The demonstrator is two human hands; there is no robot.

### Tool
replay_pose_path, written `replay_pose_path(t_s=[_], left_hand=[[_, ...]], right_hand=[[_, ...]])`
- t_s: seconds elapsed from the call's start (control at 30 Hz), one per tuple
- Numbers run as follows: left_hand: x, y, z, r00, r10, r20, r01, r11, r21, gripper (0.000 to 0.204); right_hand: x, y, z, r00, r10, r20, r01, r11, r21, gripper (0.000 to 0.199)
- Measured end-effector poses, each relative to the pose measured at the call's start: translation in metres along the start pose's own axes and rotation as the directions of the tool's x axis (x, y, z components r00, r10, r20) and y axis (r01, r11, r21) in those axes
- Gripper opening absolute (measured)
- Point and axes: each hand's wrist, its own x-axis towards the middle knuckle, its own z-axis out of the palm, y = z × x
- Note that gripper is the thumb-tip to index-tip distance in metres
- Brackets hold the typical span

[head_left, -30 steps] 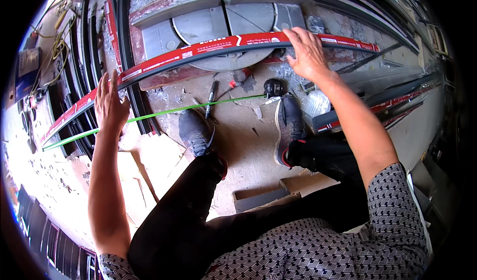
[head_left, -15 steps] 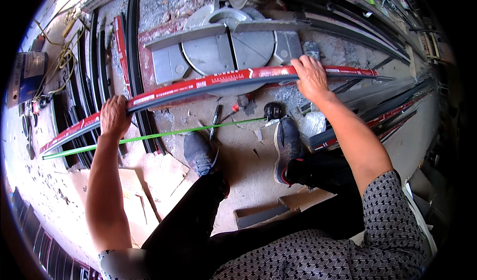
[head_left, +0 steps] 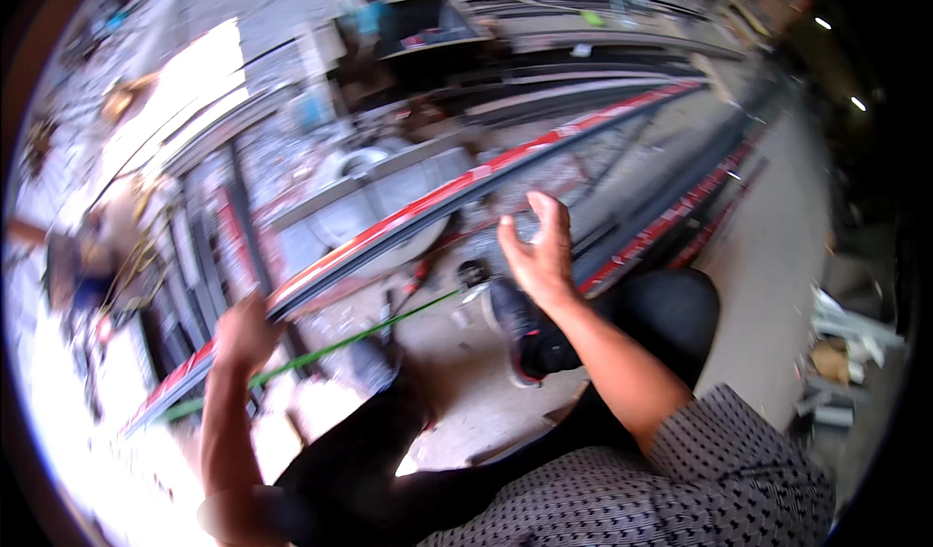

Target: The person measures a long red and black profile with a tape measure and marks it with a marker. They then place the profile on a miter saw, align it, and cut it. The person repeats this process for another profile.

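Note:
The picture is blurred by motion. A long dark metal profile (head_left: 437, 202) with red tape along it runs from the lower left to the upper right above the floor. My left hand (head_left: 243, 338) is on its lower left part and seems to grip it. My right hand (head_left: 535, 251) hovers just below the profile's middle, palm up and fingers spread, holding nothing. A thin green rod (head_left: 321, 353) lies on the floor under the profile. My dark shoe (head_left: 520, 338) and black trouser legs are below the right hand.
A round grey saw table (head_left: 360, 197) stands behind the profile. More red-taped and dark profiles (head_left: 671, 226) lie on the floor to the right, and others (head_left: 209, 256) to the left. Scraps and white pieces (head_left: 841, 343) lie at the far right.
The view has swung up and blurred. My right hand has come off the profile and opened. My left hand stays at the profile's lower left part.

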Motion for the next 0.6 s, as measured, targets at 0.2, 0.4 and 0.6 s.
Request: replay_pose_path(t_s=[0.2,0.4,0.6], left_hand=[[-0.027,0.091,-0.070,0.972,0.217,-0.086,-0.221,0.975,-0.037,0.031],[-0.073,0.181,-0.105,0.907,0.310,-0.285,-0.327,0.945,-0.015,0.035],[-0.094,0.208,-0.147,0.866,0.318,-0.386,-0.352,0.936,-0.019,0.033]], right_hand=[[-0.034,-0.091,0.024,0.806,0.019,0.592,-0.543,0.422,0.726,0.065],[-0.011,-0.183,0.001,0.877,0.149,0.458,-0.401,-0.301,0.865,0.017],[0.062,-0.181,-0.113,0.969,0.081,0.235,-0.209,-0.252,0.945,0.010]])
